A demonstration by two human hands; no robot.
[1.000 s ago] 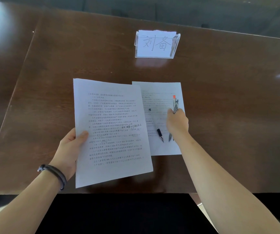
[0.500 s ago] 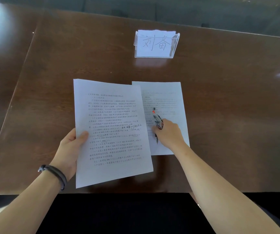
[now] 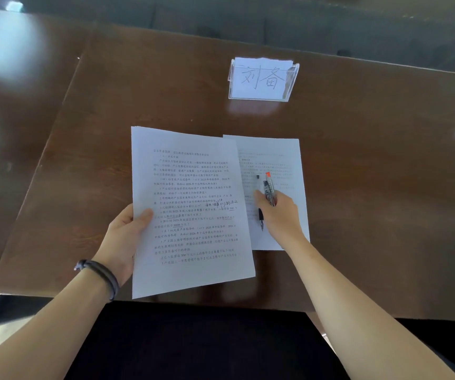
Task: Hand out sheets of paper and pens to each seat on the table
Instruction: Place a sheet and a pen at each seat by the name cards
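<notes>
Acrylic nameplate [image 3: 263, 79] stands beyond the sheet [image 3: 278, 157].

Single head-worn wide-angle view, looking forward and steeply down from above near edge of dark wooden table [image 3: 357, 187]; both forearms entering from bottom corners, left hand [image 3: 123, 239] and right hand [image 3: 281, 215] sitting close, mid-frame; name card holder [image 3: 262, 79] standing farther off near top; wide lens bending table edges; no second view sharing scene
</notes>
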